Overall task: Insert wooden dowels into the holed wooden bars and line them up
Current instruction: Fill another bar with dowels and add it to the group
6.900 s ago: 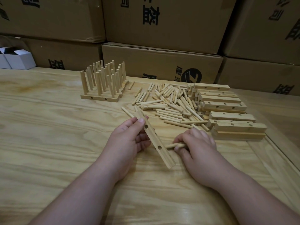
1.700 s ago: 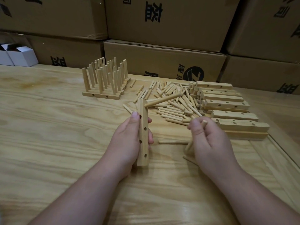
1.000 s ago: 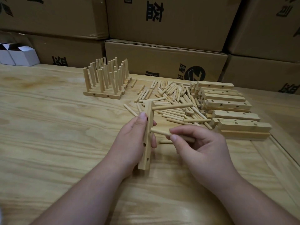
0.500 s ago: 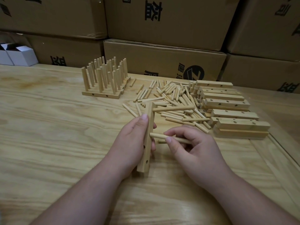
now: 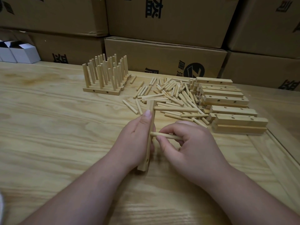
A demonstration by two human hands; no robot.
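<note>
Two dowels were in play on the bar (image 5: 150, 127) I had up on edge, near end resting on the table (image 5: 48, 143). One dowel (image 5: 176, 109) was already seated in the far hole, sticking out sideways to the right. The second dowel (image 5: 167, 135) was in my right hand (image 5: 191, 143), tip right at the bar's mid section, prob just entering a hole, tho I couldn't see the hole itself bc my left hand (image 5: 136, 140) covered it. Left fingers were wrapped round the bar from the left side, index laid up along it, thumb hidden behind. Right fingers (image 5: 162, 141) were pinching the dowel close to its leading end.

Handling-wise: light, stiff, dry wood, nothing fragile, not slippery imo. Dowels roll tho, so grab near the tip for aim, like here, not at the tail. The bar is narrow and tippy on edge, so it needs a grip around the middle while pushing. Fit looked snug, judging by the first one staying put w/o support.

Loose dowels (image 5: 172, 93) lay piled behind, empty bars (image 5: 227, 101) stacked right of them, finished bars (image 5: 105, 78) lined up far left w/ pegs upright.
</note>
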